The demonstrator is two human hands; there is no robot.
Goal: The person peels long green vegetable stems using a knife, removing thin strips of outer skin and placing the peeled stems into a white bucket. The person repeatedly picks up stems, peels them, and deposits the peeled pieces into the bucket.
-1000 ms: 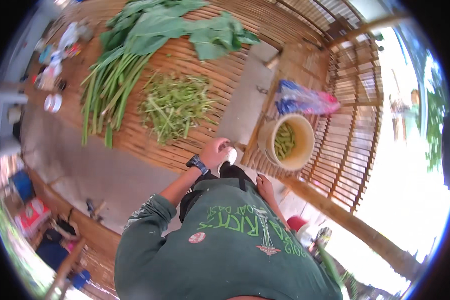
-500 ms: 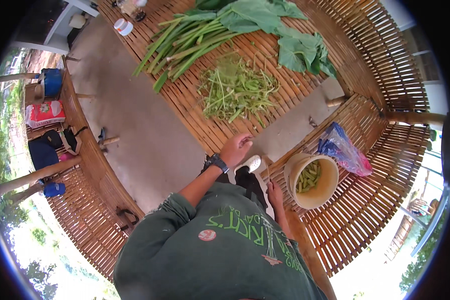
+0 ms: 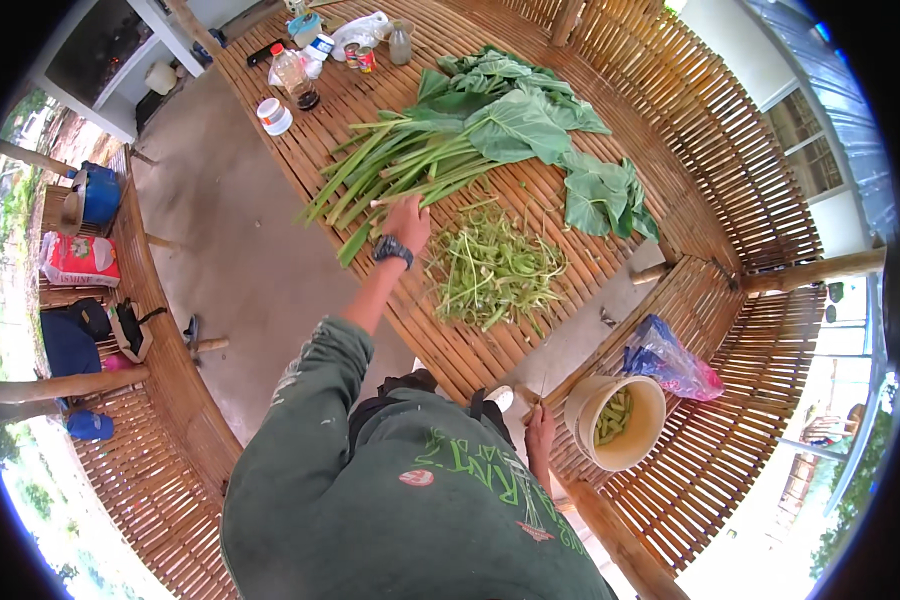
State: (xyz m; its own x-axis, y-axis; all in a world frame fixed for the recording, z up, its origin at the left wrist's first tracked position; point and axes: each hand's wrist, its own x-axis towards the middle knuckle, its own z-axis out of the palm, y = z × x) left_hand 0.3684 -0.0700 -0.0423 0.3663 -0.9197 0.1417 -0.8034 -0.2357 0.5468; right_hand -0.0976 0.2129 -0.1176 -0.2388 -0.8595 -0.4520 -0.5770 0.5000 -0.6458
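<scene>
A slatted bamboo bench (image 3: 300,150) curves across the upper part of the view, its straight slats bent by the lens toward the rim. The person's green sweatshirt (image 3: 400,510) fills the lower middle and hides whatever lies directly below the head. On the bench lies a spread of big green leaves (image 3: 530,125) with a bundle of long green stalks (image 3: 400,170) running out from under them toward the left edge. Just right of the stalks sits a loose heap of thin trimmed green stems (image 3: 490,270).

The left hand (image 3: 407,220) (a dark watch on its wrist) reaches out over the near ends of the long green stalks; its fingers curl down around one pale stalk end, though the grip itself is too small to make out clearly. The right hand (image 3: 540,430) is low beside the body, half hidden by the sweatshirt, fingers closed on a thin knife-like thing whose blade is barely visible.

Just right of that hand stands a pale round bucket (image 3: 640,445) with cut green pieces inside, and a blue and pink plastic bag (image 3: 665,360) lies touching its far rim. At the bench's far end stand a plastic bottle (image 3: 290,75), a white cup (image 3: 275,115) and some small cans, too small to tell apart.
</scene>
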